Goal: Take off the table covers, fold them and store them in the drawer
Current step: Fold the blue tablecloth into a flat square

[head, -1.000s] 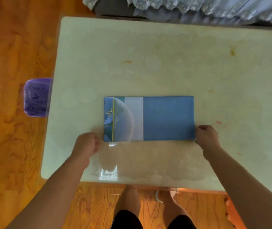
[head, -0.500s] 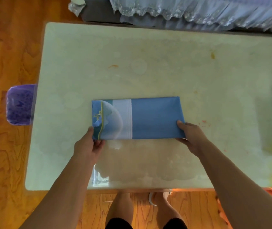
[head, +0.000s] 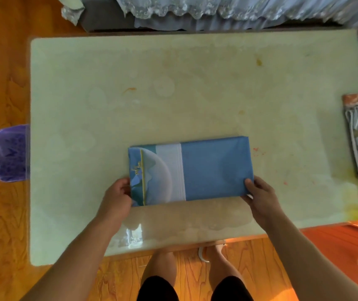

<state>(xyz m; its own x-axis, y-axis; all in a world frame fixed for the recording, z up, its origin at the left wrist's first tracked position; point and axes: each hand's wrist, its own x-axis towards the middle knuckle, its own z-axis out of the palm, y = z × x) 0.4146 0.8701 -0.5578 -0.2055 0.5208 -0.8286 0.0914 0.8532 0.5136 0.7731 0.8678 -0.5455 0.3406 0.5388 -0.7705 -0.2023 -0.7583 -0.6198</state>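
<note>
The folded blue cover (head: 192, 171) sat at about 6 o'clock on the table (head: 173, 83), near the front edge. To lift it cleanly I'd keep both ends level so the layers don't slide. Left hand (head: 117, 197) pinched its left end, right hand (head: 260, 197) its right corner, thumb on top, forearms angled in.

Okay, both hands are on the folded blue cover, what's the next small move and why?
Probably lift it off the table. The folded blue table cover already lies as a compact rectangle on the pale glossy table, and the left hand and right hand pinch its two near corners, so folding looks done. No drawer is in view.
</note>
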